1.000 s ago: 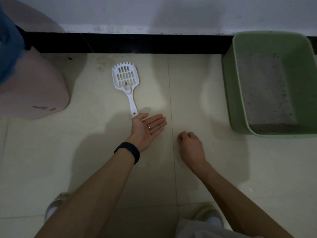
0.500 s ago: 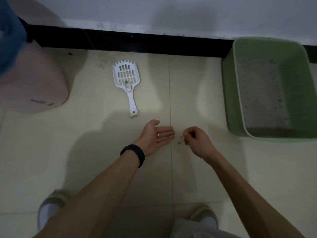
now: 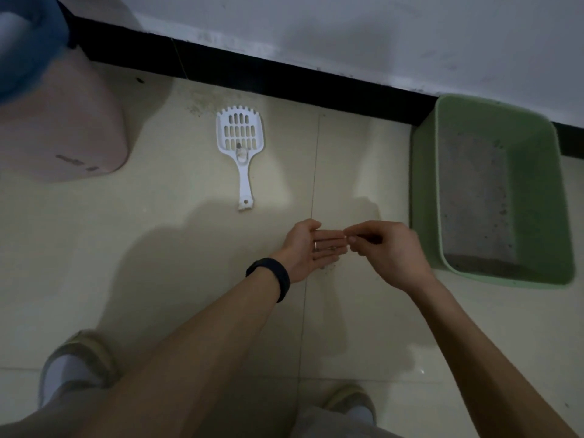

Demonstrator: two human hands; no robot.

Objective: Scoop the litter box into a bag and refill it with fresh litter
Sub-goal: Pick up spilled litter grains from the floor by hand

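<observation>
Change: right hand (image 3: 388, 251) closed onto left hand (image 3: 311, 248), just left of litter box (image 3: 425, 197).
Left fingers: straight, together.
Right fingers: pinched, contents unclear.
Scoop (image 3: 241, 143): farther left.

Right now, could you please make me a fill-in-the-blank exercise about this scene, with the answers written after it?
1. The white scoop lies flat on the ____, touched by neither hand.
2. The litter box, which holds grey litter, is ____ in colour.
3. The black wristband is worn on the ____ arm.
4. The left hand is open with its palm facing ____, and the right hand curls its fingers beside it.

Answers: floor; green; left; up
</observation>
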